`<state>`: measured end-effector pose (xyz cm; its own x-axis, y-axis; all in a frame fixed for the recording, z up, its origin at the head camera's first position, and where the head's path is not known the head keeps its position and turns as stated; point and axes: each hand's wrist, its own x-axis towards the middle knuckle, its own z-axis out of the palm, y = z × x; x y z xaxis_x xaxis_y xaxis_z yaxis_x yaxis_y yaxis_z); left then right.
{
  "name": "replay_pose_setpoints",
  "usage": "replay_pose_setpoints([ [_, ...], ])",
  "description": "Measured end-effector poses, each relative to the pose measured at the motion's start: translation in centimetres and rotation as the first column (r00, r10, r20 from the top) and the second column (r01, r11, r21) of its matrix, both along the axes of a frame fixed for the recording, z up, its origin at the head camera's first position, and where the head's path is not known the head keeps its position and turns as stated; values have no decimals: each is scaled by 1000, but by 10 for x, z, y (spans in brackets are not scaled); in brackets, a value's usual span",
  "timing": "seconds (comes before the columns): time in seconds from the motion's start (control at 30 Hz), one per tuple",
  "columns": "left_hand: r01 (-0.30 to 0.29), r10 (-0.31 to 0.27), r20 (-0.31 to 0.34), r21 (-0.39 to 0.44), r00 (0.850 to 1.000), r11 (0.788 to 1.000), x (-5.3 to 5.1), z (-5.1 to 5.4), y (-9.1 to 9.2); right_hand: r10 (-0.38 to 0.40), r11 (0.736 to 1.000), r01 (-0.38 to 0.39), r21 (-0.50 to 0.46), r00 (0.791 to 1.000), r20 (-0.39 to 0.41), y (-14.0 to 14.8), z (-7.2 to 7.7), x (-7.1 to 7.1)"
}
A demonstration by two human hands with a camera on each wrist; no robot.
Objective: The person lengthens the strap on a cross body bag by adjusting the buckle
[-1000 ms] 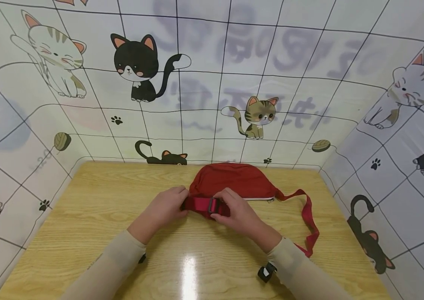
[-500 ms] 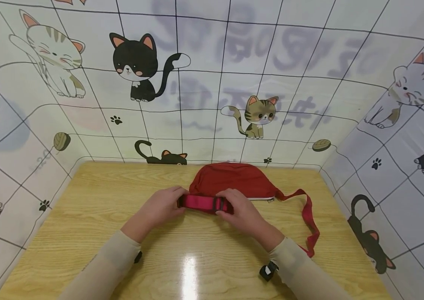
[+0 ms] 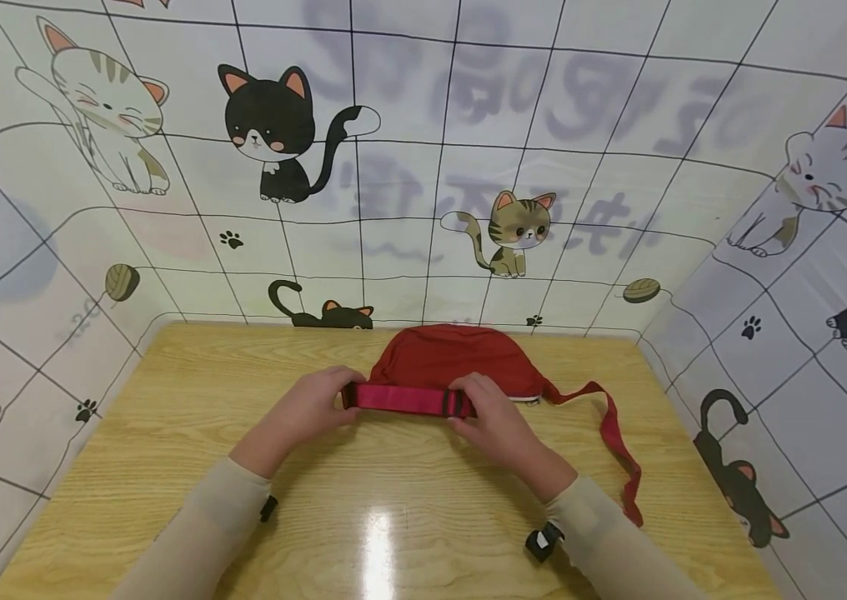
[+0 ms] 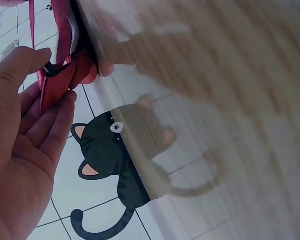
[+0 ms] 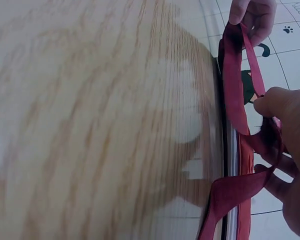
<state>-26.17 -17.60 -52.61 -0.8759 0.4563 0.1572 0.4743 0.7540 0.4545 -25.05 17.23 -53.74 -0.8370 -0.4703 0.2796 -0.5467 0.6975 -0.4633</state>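
A red waist bag lies at the back of the table, its zipper edge facing the person. In front of it, a magenta strap is stretched between both hands. The left hand pinches the strap's left end, where a dark buckle part shows between thumb and fingers. The right hand grips the strap at a black slider buckle. In the right wrist view the strap forms a loop between the two hands. The strap's other stretch trails from the bag's right end.
The wooden table reflects a bright light near its front. Behind and beside it stand walls covered with a cat-print sheet. A black wrist device sits at the right sleeve.
The hands have moved apart, left hand leftward and right hand rightward, so the strap between them is longer and straighter. The bag has shifted slightly left.
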Motion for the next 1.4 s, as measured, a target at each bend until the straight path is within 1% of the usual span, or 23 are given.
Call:
replay_pose_setpoints([
  [0.17, 10, -10, 22, 18, 1000, 1000, -4, -3, -4, -9, 1000, 10, 18, 1000, -26, -2, -1, -1],
  [0.3, 11, -13, 41, 40, 999, 999, -6, -4, -7, -13, 998, 17, 54, 997, -72, -3, 0, -2],
  [0.43, 18, -21, 43, 70, 999, 997, -5, -3, -9, 2, 996, 8, 86, 992, -123, -3, 1, -3],
  [0.5, 19, -22, 44, 79, 999, 997, -4, -2, -9, 13, 995, 0, 100, 991, -131, -2, 1, -3],
  [0.7, 6, -10, 63, 63, 998, 998, -4, -1, -9, 40, 992, -28, 124, 995, -96, 2, -1, -8],
  [0.83, -13, 8, 98, 48, 995, 999, -5, -1, -9, 44, 991, -35, 130, 997, -70, 5, 2, -10],
  [0.93, -19, 16, 106, 29, 994, 999, -5, -1, -9, 44, 989, -36, 143, 998, -54, 7, 4, -11],
  [1.0, -21, 21, 96, 0, 995, 1000, -4, 0, -9, 43, 989, -36, 145, 998, -46, 8, 6, -10],
  [1.2, -18, 20, 18, -117, 1000, 993, -4, 1, -10, 33, 987, -26, 157, 999, -41, 11, 12, -5],
  [1.3, -16, 15, -6, -144, 1000, 990, -6, -1, -12, 37, 985, -28, 168, 998, -48, 11, 14, -3],
  [1.4, -7, 5, -18, -146, 1000, 989, -7, -3, -13, 32, 982, -22, 186, 998, -50, 12, 14, -2],
])
